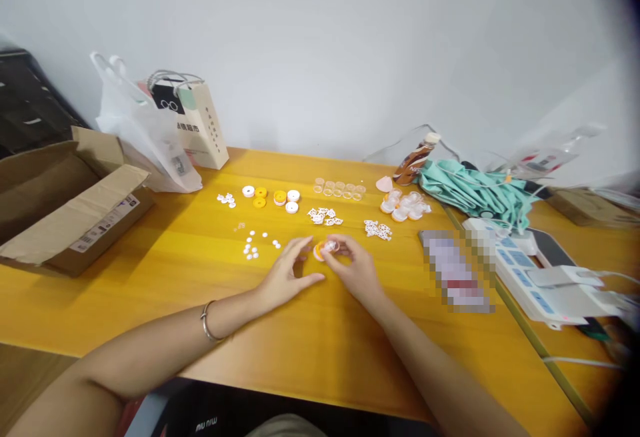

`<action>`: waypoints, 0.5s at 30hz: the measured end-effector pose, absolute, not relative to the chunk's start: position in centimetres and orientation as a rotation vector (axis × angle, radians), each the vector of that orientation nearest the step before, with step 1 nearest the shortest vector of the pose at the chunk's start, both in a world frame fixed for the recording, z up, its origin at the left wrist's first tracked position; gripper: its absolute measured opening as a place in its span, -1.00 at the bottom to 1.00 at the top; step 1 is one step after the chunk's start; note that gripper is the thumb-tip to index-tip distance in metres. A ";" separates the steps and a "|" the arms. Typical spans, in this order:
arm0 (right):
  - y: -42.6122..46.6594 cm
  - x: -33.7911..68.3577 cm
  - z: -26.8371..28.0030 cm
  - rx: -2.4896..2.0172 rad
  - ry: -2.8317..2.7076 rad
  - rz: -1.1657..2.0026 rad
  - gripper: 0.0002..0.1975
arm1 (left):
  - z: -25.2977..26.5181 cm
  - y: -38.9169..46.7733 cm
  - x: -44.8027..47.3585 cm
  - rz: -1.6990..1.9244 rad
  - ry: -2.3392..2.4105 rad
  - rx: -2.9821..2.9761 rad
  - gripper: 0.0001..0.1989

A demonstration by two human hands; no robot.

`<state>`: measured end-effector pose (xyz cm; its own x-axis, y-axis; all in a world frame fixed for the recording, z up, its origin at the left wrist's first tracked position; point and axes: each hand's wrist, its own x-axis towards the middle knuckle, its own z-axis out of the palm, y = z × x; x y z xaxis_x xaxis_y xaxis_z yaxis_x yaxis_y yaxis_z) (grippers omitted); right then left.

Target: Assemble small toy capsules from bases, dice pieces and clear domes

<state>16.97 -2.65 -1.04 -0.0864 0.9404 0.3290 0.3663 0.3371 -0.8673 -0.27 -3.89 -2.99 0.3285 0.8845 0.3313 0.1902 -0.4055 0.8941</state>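
Left of your hands, small white discs (251, 248) lie scattered. Your left hand (283, 275) is spread wide, thumb reaching rightward below its bent fingers. Just beside those fingertips, between your hands, is the small orange-and-clear piece (319, 251), tipped sideways, its axis roughly left to right, orange end facing left. Your right hand (359, 271) pinches it between thumb and fingers, forearm slanting in from lower right.

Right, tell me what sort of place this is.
Probably an everyday room in a home or small office: the wooden table against a plain wall bears a power strip, a drink bottle and a paper bag.
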 end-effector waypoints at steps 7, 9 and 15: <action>6.2 23.5 -0.5 -1.469 -1.475 0.401 -0.68 | -2.5 -3.9 -0.6 1.062 0.905 1.985 -0.70; 8.1 24.9 -0.7 -1.644 -1.548 0.240 -0.71 | -2.5 -3.9 -0.6 1.040 0.895 1.999 -0.71; 10.9 26.3 -0.5 -1.833 -1.687 -0.156 -0.62 | -2.8 -4.0 -0.6 1.004 0.842 2.032 -0.73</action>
<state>26.29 10.94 -0.51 0.1710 0.8554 0.4889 0.9304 0.0231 -0.3658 -0.57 -3.99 -2.77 0.4862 0.7869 0.3800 0.2365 -0.5371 0.8097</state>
